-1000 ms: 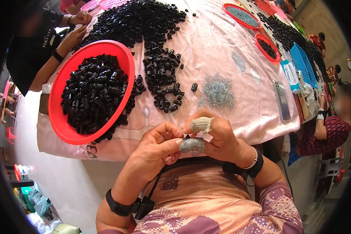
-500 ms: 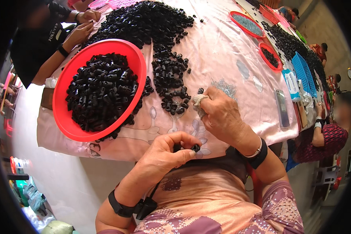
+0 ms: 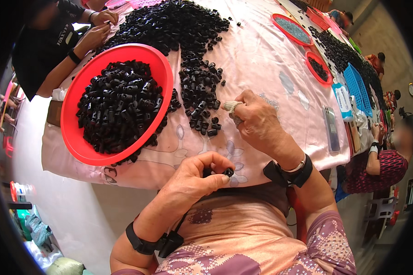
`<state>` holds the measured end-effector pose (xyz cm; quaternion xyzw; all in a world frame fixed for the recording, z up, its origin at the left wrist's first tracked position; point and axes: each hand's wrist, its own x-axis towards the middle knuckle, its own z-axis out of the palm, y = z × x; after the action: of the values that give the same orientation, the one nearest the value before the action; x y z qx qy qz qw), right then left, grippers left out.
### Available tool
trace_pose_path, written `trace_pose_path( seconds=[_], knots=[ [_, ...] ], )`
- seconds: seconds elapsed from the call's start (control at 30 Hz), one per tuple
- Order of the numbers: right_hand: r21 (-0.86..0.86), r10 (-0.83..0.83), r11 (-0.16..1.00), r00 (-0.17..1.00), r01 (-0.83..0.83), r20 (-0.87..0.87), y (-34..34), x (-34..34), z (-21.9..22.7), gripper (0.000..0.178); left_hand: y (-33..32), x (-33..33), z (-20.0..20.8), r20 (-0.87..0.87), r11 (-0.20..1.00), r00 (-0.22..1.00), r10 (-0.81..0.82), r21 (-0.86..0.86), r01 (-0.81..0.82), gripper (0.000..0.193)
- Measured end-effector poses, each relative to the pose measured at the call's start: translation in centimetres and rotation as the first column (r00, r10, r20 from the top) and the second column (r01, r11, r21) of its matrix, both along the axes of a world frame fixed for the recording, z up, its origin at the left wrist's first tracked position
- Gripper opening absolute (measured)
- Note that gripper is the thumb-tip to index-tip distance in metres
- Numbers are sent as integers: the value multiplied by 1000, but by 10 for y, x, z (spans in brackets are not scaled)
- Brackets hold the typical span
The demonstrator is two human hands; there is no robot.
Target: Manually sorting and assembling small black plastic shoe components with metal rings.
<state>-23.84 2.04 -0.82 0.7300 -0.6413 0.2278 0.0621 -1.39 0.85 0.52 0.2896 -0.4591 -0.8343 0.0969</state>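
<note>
Near the table's front edge, my left hand (image 3: 195,176) is closed round small black plastic fittings (image 3: 227,172), one poking out between thumb and forefinger. My right hand (image 3: 260,121) is a little further off on the right, its fingers curled in, with a whitish wrap (image 3: 231,106) on one finger. Whatever its fingertips hold, if anything, is hidden. Just beyond its knuckles shows a small heap of shiny silvery bits (image 3: 271,101), partly covered by the hand. To the left of the right hand, a strip of loose black fittings (image 3: 199,91) runs down from the large pile.
A big red basin (image 3: 163,107) heaped with black fittings stands at the left. Further right lie two red trays (image 3: 293,42), a blue basket (image 3: 353,82), a wet-wipe pack (image 3: 342,101) and a phone (image 3: 331,128). Co-workers sit at the far left and right.
The black fitting beside my right hand's wrapped finger no longer shows there. Pieces at the strip's near end lie differently. My right hand has shifted slightly; the left stays nearly still.
</note>
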Motion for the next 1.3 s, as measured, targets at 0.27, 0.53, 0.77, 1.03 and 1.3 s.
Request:
trace_pose_path(
  seconds=[0.27,0.53,0.77,1.03,1.3],
  knots=[
    [68,73,995,993,-67,-89,-1,7,2,24,1,0,1,-2,1000,1000,0,-13,0,24],
    [135,71,989,995,-62,-67,27,8,3,18,-2,2,1,-43,999,998,51,-2,-51,21],
    [69,78,995,997,-76,-28,22,10,2,9,-1,1,-3,-40,997,997,73,-24,-74,20],
    [85,67,995,993,-59,-97,30,22,-4,12,-5,3,-6,-55,994,992,109,-21,-111,14],
    [82,49,996,994,-41,-100,37,21,-5,13,-5,2,-8,-53,987,986,158,-32,-160,15]
  ],
)
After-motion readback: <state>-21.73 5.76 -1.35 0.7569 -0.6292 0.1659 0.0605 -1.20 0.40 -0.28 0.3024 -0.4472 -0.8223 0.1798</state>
